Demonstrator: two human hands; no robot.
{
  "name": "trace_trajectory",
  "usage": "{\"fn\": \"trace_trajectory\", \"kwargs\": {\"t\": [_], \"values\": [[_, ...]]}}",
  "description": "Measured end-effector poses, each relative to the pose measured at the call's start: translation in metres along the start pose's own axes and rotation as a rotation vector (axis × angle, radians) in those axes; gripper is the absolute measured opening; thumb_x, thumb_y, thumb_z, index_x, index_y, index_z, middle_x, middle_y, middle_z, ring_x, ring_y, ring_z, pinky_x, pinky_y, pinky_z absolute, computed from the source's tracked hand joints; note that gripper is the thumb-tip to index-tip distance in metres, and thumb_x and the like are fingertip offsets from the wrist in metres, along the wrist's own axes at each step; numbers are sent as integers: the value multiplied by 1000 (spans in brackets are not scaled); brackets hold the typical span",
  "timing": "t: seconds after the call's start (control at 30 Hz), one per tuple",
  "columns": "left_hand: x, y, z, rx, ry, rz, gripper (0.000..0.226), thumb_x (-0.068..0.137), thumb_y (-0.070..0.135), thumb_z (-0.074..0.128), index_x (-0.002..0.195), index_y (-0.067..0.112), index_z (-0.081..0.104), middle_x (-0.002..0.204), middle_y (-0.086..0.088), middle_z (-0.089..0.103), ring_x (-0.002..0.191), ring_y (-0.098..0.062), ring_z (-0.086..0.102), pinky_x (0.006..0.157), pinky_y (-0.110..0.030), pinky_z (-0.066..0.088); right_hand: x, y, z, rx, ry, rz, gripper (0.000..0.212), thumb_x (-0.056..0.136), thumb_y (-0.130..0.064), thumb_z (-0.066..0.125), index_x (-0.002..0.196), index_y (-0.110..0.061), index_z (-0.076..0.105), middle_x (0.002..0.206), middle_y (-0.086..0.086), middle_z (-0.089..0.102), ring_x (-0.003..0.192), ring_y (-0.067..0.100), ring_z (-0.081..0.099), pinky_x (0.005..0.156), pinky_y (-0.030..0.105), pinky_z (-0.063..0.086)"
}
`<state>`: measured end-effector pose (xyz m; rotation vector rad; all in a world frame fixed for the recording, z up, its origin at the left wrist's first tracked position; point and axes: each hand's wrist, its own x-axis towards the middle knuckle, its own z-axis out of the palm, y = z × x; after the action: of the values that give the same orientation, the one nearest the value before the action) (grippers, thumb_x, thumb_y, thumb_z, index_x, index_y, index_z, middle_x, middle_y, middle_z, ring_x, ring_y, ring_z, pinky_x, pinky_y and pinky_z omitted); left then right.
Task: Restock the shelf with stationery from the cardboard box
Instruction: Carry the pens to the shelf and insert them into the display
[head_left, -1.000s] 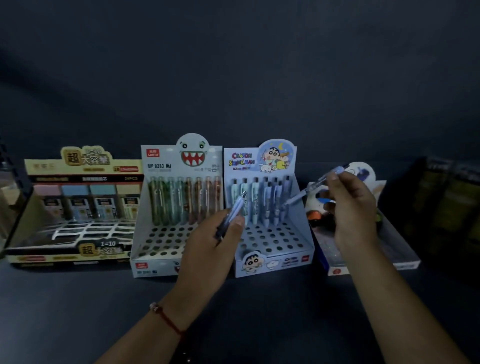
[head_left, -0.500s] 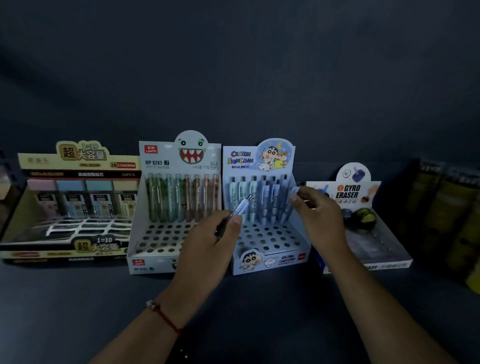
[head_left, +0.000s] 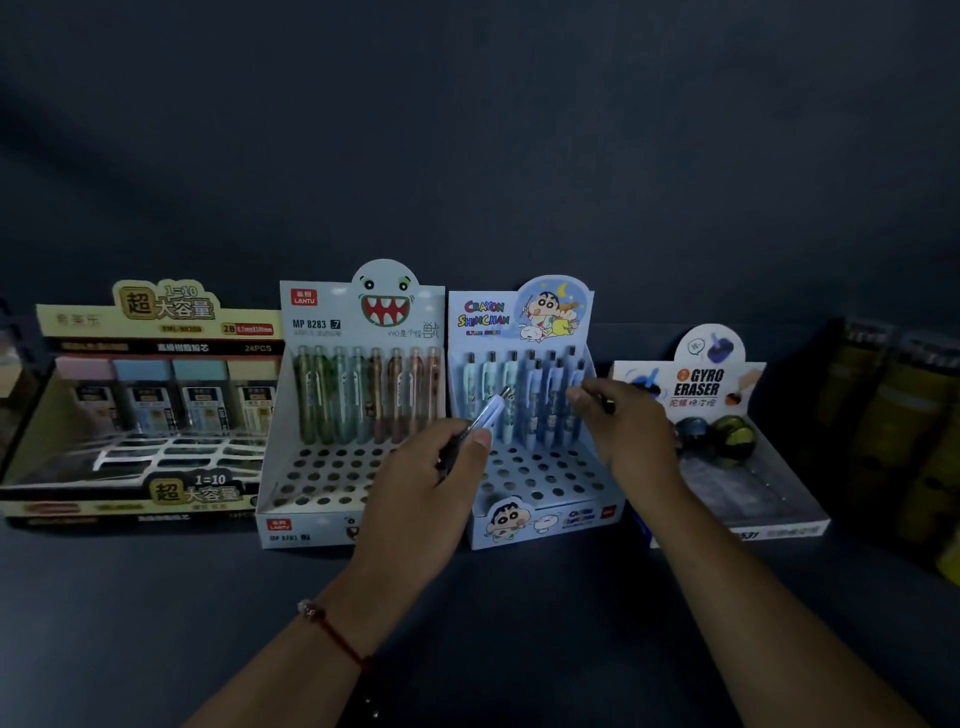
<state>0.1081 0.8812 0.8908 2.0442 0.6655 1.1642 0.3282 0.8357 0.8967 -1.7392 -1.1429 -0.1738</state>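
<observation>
Pens part-stocked, holes left

Your left hand (head_left: 426, 488) grips a pen (head_left: 485, 418); your right hand (head_left: 623, 421) pinches another at the back rows of the Shinchan display (head_left: 535, 519) beneath both hands. Most front holes stay unfilled, as in the monster display (head_left: 306, 493) just left. Dark shelf (head_left: 156, 623), dim room; no cardboard box shows.

glossy cardboard display box (head_left: 524, 519), matt dark shelf (head_left: 156, 623)

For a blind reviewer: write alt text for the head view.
Two bare hands restock a Crayon Shinchan pen display: the left hand grips a pale pen, while the right hand pinches a pen at the back row. Beside it on the dark shelf stand a monster-face pen box, a lead-refill box and a Gyro Eraser box.
</observation>
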Motion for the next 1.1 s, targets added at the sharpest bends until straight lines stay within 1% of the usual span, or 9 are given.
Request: {"fn": "trace_trajectory", "kwargs": {"t": [0.07, 0.27, 0.47, 0.6, 0.67, 0.73, 0.83, 1.0, 1.1], "values": [[0, -1, 0, 2, -4, -8, 29, 101, 43, 48, 84, 25, 63, 58, 2, 43, 50, -9, 39, 52, -22, 33, 0, -2, -1, -62, 4, 22, 26, 97, -35, 59, 105, -14, 73, 88, -6, 62, 70, 2, 52, 60, 6, 31], [1, -1, 1, -17, -6, -19, 29, 101, 40, 48, 83, 22, 63, 57, 8, 42, 50, -8, 37, 51, -20, 33, -9, -10, -7, -53, 46, -24, 28, 93, -36, 65, 83, -12, 74, 78, 0, 69, 67, 9, 61, 61, 28, 46], [1, 0, 0, -67, 1, -50, 22, 101, 35, 48, 92, 27, 66, 54, 14, 44, 47, -3, 39, 49, -14, 31, -16, -12, -5, -62, 78, 31, 23, 92, -34, 65, 107, -17, 71, 111, 2, 58, 90, 9, 54, 78, 23, 39], [0, 5, -1, -105, 2, -42, 21, 101, 32, 50, 91, 24, 67, 52, 14, 43, 46, -3, 39, 48, -14, 31, -25, -37, -11, 56, 218, -57, 25, 91, -34, 65, 114, -24, 65, 111, -12, 49, 102, 4, 53, 90, 18, 43], [0, 8, -1, -106, -9, 1, 26, 101, 30, 48, 87, 16, 65, 55, 4, 39, 48, -4, 36, 49, -16, 30, -33, -53, -10, 174, 80, -70, 23, 92, -33, 64, 115, -31, 64, 105, -15, 54, 95, -2, 55, 80, 10, 45], [0, 10, -1, -103, -34, 52, 34, 103, 27, 45, 76, 10, 56, 61, -8, 38, 51, -7, 34, 50, -17, 28, -42, -66, -5, 397, -155, 13, 22, 93, -30, 63, 115, -35, 66, 99, -10, 63, 88, -1, 60, 75, 13, 50], [-2, 11, 1, -98, -61, 65, 42, 103, 29, 39, 68, 7, 46, 62, -14, 40, 52, -13, 35, 51, -21, 28, -48, -76, 0, 667, -340, 128, 18, 94, -23, 61, 107, -26, 73, 84, -9, 72, 77, -4, 63, 70, 13, 48], [-2, 11, 2, -69, -72, 94, 47, 100, 41, 36, 71, 6, 49, 63, -13, 46, 57, -27, 44, 52, -27, 35, -43, -70, -1, 723, -340, 122, 18, 87, -33, 63, 97, -24, 76, 71, -13, 66, 71, -2, 58, 67, 17, 45], [-2, 8, 3, -30, -102, 94, 37, 101, 41, 39, 78, 18, 58, 60, -4, 45, 54, -19, 44, 55, -37, 41, -38, -65, -6, 762, -213, 170, 16, 94, -25, 60, 98, -24, 76, 77, -4, 68, 71, 7, 59, 62, 21, 47]]}}
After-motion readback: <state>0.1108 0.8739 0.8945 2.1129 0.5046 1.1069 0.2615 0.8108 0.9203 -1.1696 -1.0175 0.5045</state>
